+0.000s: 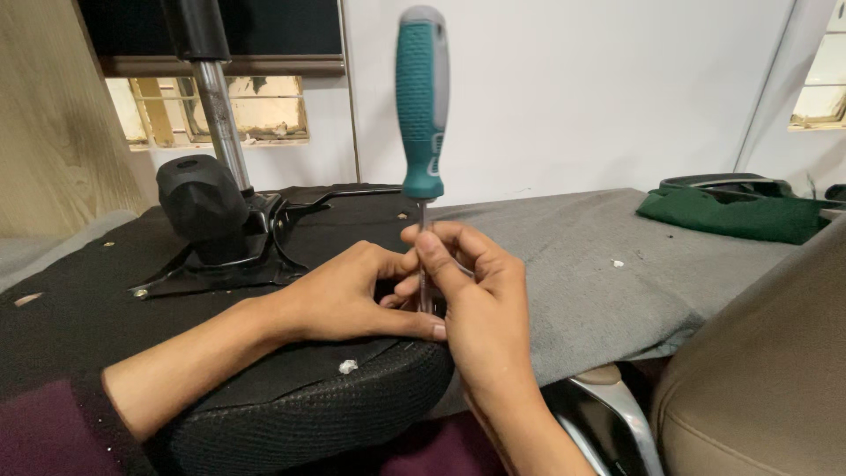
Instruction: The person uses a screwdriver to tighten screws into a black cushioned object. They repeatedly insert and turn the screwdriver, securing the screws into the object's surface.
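**Both hands pinching the screwdriver shaft**

You are holding a screwdriver [422,106] upright, its teal and grey handle standing free well above your grip. Your right hand [471,291] is closing narrow on the thin metal shaft, fingertips [426,240] pinching it just under the handle. Your left hand [348,295] is lying just beside it, touching, thumb stretched flat beneath the grip; whether it is gripping the shaft is hidden. The tip is hidden behind your fingers. Under both hands a black mesh seat [300,410] is lying upside down. Beyond the grip, to the left, the chair mechanism [216,220] is standing up. The grey counter [608,264] is stretching away to the right.
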